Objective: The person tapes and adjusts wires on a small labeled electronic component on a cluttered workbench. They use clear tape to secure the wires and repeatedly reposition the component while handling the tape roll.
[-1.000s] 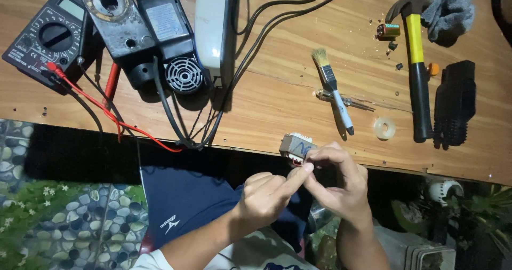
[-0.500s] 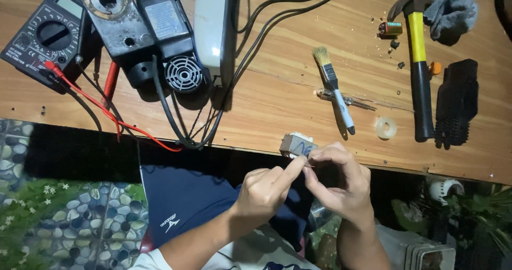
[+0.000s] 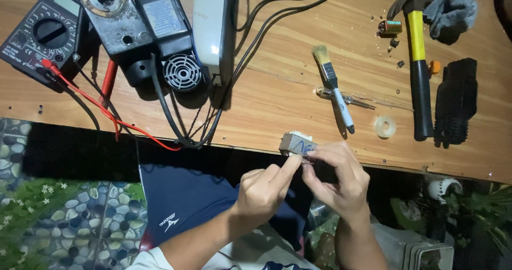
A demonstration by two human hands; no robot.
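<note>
My right hand [image 3: 337, 178] grips a small grey block-shaped part [image 3: 297, 144] with blue marks on it, just off the near edge of the wooden table [image 3: 277, 102]. My left hand [image 3: 262, 188] reaches in from the left, its forefinger and thumb pinching at the underside of that same part. Both hands hover over my lap, where dark blue shorts [image 3: 186, 200] show.
On the table lie a black multimeter [image 3: 44, 32] with red and black leads, a dark tool with a round fan grille [image 3: 160, 32], a white device [image 3: 213, 24], a small paintbrush [image 3: 332, 86], a yellow-handled hammer [image 3: 418, 62], a black brush [image 3: 456, 99], a tape roll [image 3: 385, 126], a grey cloth [image 3: 450, 8].
Both hands stay on the small part with only slight finger shifts; the view has drifted a little.
</note>
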